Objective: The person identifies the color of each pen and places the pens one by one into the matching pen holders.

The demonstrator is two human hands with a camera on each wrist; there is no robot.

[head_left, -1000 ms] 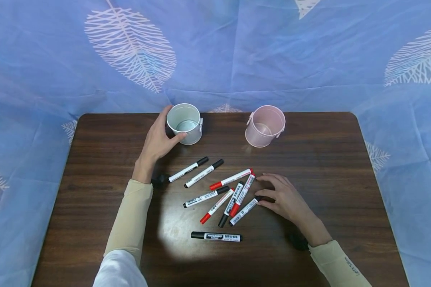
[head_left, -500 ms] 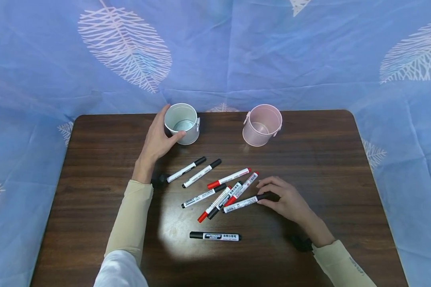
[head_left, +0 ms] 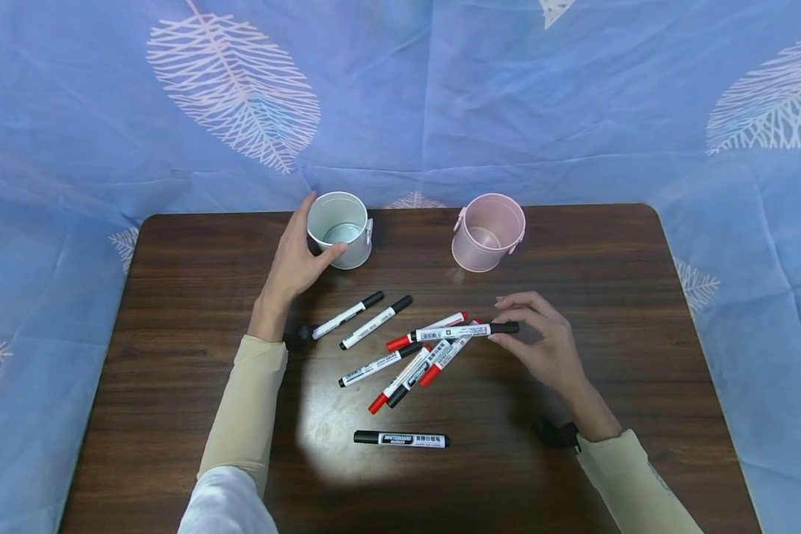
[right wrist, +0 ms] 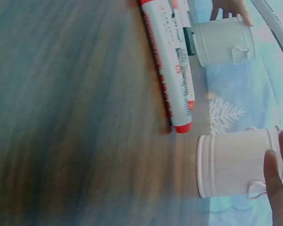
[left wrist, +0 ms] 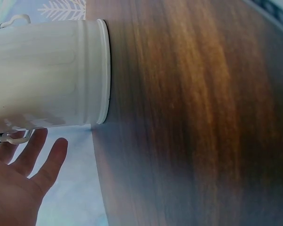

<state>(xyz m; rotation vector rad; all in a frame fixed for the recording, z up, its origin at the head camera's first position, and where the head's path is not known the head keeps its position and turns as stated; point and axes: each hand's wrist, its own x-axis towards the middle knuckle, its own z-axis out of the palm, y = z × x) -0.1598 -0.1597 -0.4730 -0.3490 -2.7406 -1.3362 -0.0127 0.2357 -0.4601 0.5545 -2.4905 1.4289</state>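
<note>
My left hand (head_left: 292, 261) holds the pale green bucket (head_left: 358, 254) from its left side, thumb over the near rim. In the left wrist view the fingers (left wrist: 52, 162) reach the bucket wall (left wrist: 47, 75) near a handle. My right hand (head_left: 546, 343) pinches a whiteboard marker (head_left: 454, 332) by its black cap, between thumb and fingertips. It is raised over the other markers, lying nearly level, its white barrel pointing left. Beneath it lie a red marker (head_left: 400, 343) and several crossed red and black ones, partly covered.
A pink bucket (head_left: 475, 256) stands upright at the back, right of the green one. Two black-capped markers (head_left: 376, 323) lie near the left hand, and another black marker (head_left: 402, 439) lies at the front. A patterned blue cloth (head_left: 400, 111) hangs behind the table.
My right hand has taken the black marker by its cap, drawn it off the pile and lifted it up. Neighbouring markers shifted. The left hand stays on the green bucket.
</note>
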